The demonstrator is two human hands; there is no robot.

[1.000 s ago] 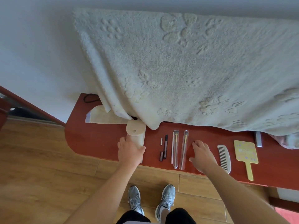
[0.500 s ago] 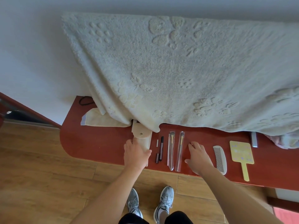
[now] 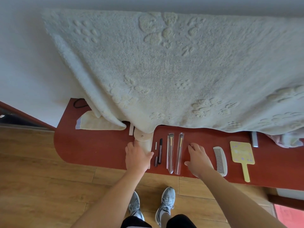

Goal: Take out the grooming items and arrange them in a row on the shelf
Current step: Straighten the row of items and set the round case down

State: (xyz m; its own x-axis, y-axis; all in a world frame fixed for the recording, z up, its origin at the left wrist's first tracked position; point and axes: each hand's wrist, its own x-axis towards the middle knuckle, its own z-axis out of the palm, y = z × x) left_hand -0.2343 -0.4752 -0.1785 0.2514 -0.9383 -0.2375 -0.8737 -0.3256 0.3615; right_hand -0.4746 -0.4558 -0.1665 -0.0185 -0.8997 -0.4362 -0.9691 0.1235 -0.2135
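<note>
1. Setting: a red shelf point(image 3: 92, 150) runs along a white wall above a wooden floor. A large pale towel point(image 3: 164, 71) hangs down onto the shelf's back edge.
2. The cream pouch point(image 3: 145, 143) lies lengthwise on the shelf at the left end of the row. The left hand point(image 3: 137, 157) lies over its near half, thumb across its right edge. Whether it clasps or merely presses cannot be told, but it probably steadies the pouch for emptying or squaring up.
3. To the right, the items lie side by side and apart: a white stick point(image 3: 156, 145), a short dark tube point(image 3: 156, 161), a dark pencil point(image 3: 160, 150), one brush point(image 3: 170, 155) and another brush point(image 3: 179, 152) in clear sleeves, then a comb point(image 3: 220, 160) and a yellow mirror point(image 3: 242, 155).
4. The right hand point(image 3: 198, 157) rests on bare shelf between the brushes and the comb, fingers spread and holding nothing. It likely marks the next free place.
5. Further out lie a folded cloth point(image 3: 98, 123), a black hair tie point(image 3: 79, 102) and a grey bar point(image 3: 254, 139).
6. Obstruction: the towel's lowest fold covers the pouch's far end and hides the shelf's back strip, so anything lifted there may snag the fabric.
</note>
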